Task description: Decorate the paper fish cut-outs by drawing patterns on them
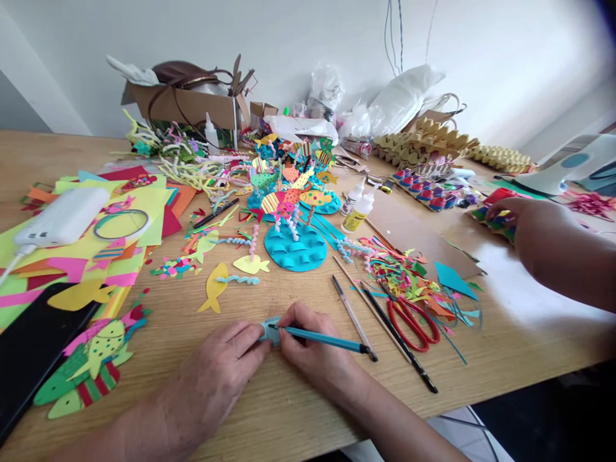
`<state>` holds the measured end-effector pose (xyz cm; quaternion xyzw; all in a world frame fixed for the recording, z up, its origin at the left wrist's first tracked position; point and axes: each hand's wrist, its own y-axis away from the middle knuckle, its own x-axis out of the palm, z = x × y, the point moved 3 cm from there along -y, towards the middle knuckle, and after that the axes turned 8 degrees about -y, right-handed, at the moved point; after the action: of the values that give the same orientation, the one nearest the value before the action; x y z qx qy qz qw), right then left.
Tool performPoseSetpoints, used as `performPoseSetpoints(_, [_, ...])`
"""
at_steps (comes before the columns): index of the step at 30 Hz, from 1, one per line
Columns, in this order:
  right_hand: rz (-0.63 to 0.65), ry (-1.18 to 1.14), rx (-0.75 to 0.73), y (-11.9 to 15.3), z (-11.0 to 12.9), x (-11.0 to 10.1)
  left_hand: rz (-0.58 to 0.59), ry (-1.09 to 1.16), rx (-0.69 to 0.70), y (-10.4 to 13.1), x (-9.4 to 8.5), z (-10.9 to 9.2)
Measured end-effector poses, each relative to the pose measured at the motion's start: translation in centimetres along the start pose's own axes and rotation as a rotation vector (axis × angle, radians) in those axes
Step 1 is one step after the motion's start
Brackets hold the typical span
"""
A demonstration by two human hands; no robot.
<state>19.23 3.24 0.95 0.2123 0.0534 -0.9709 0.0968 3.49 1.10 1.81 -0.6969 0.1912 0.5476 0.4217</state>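
Observation:
My left hand (222,360) rests on the wooden table, its fingertips pinching the left edge of a small blue paper piece (270,330). In my right hand (317,351) is a blue felt-tip pen (332,340), its tip at the paper and its dark end pointing right. The paper's full outline is partly hidden by my fingers. Just beyond lie a yellow paper fish (217,287) with a blue curly pipe cleaner and a paler yellow fish (251,264). A round blue base (295,247) with curly stems and paper fish stands behind them.
Right of my hands lie a clear pen (353,314), a black pencil (399,340) and red-handled scissors (414,324) beside paper scraps. Glue bottles (359,212) stand farther back. A phone (36,359) and decorated fish (86,375) are at left. Another person's arm (563,250) reaches in from the right.

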Motion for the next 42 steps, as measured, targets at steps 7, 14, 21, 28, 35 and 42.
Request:
performPoseSetpoints(7, [-0.006, -0.192, 0.019, 0.4, 0.2, -1.2, -0.037, -0.037, -0.011, 0.1, 0.3, 0.0])
performPoseSetpoints(14, [0.027, -0.092, 0.030, 0.2, 0.6, -0.6, -0.038, -0.061, 0.006, -0.2, -0.3, -0.1])
performPoseSetpoints(21, [0.017, 0.011, 0.001, 0.1, 0.7, 0.0, -0.024, -0.057, 0.003, -0.1, -0.3, -0.2])
performPoseSetpoints(28, [0.006, 0.049, 0.006, -0.1, 0.5, 0.2, 0.018, -0.055, -0.003, -0.3, -0.4, -0.2])
performPoseSetpoints(35, [0.012, 0.057, -0.009, -0.1, 0.6, 0.3, 0.003, -0.068, 0.004, -0.4, -0.4, -0.3])
performPoseSetpoints(42, [0.015, 0.077, -0.026, -0.1, 0.6, 0.2, 0.011, -0.061, -0.002, -0.5, -0.3, -0.3])
